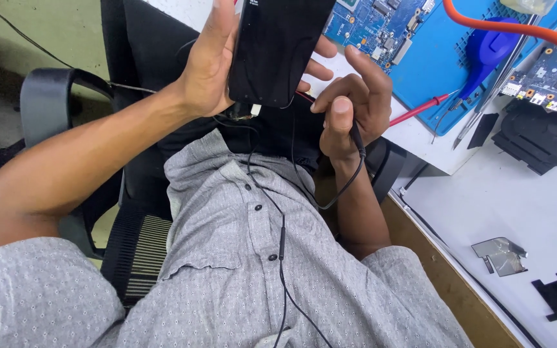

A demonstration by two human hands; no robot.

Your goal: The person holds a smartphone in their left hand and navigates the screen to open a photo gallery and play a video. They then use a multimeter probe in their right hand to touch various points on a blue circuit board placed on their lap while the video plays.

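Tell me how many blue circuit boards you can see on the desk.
2: one circuit board at the top edge right of the phone, another circuit board at the right edge. Both are cropped; more may lie outside view.

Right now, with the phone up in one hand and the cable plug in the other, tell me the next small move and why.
Probably bring the right hand slightly up and left, so the black cable plug it pinches meets the bottom edge of the dark phone. The left hand holds the phone upright, its bottom edge faces the plug, and a short gap separates them.
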